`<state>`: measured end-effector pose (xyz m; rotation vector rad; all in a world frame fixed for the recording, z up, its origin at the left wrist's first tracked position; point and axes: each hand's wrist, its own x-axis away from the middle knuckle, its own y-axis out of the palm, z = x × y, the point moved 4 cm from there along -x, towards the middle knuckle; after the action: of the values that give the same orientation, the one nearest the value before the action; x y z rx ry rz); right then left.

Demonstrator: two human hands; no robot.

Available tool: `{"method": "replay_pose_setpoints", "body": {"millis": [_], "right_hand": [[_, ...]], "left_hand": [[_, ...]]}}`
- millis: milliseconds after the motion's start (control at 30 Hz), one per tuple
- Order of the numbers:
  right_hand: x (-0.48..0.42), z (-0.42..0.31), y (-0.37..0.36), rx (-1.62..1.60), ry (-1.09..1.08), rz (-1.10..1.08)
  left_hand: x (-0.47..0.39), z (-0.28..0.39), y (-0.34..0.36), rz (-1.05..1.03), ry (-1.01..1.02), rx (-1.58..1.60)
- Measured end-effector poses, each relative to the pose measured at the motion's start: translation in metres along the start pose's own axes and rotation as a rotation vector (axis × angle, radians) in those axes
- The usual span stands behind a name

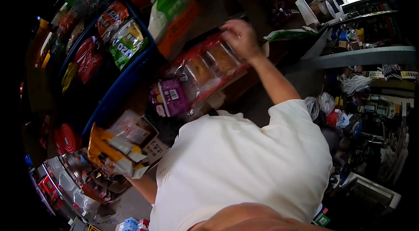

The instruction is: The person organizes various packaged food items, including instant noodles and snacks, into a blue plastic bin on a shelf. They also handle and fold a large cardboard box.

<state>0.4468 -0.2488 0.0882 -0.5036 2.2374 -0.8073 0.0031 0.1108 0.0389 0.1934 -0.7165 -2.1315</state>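
My left hand (130,179) holds an orange, white and grey packet (113,150), which hides most of its fingers. My right hand (240,37) is slightly blurred, its fingers bent over the far end of a red tray-like package (214,88). Whether those fingers grip anything cannot be made out. Under clear plastic in the red package lie brown baked-looking pieces (198,69). A purple packet (170,96) with a barcode lies against its near left end.
A blue bin (113,95) at left holds snack bags, including a green one (127,44). Beyond the red package stands a white, green and orange bag (172,15). Cardboard with writing (155,149) lies near my left arm. Shelves at right carry coiled cord (312,108) and hardware.
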Motion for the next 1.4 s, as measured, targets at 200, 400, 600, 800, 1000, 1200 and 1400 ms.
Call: {"method": "replay_pose_setpoints", "body": {"millis": [200, 400, 600, 800, 1000, 1200, 1400], "right_hand": [[-0.023, 0.282, -0.161, 0.637, 0.398, 0.329], [-0.093, 0.391, -0.18, 0.941, 0.704, -0.124], [-0.157, 0.465, -0.164, 1.145, 0.276, -0.3], [-0.198, 0.487, -0.126, 1.236, -0.04, -0.624], [-0.182, 0.439, -0.113, 0.788, 0.105, -0.873], [-0.192, 0.382, -0.158, 0.611, -0.054, -0.557], [-0.137, 0.116, -0.195, 0.333, -0.647, -0.27]], "left_hand": [[0.043, -0.025, 0.044, 0.073, 0.015, 0.063], [0.103, -0.057, 0.101, 0.206, 0.092, 0.115], [0.127, -0.082, 0.157, 0.244, 0.151, 0.176], [0.154, -0.091, 0.198, 0.231, 0.205, 0.256], [0.164, -0.101, 0.222, 0.199, 0.158, 0.302], [0.168, -0.125, 0.188, 0.219, 0.097, 0.197], [0.112, -0.194, 0.191, 0.214, -0.106, 0.133]]}}
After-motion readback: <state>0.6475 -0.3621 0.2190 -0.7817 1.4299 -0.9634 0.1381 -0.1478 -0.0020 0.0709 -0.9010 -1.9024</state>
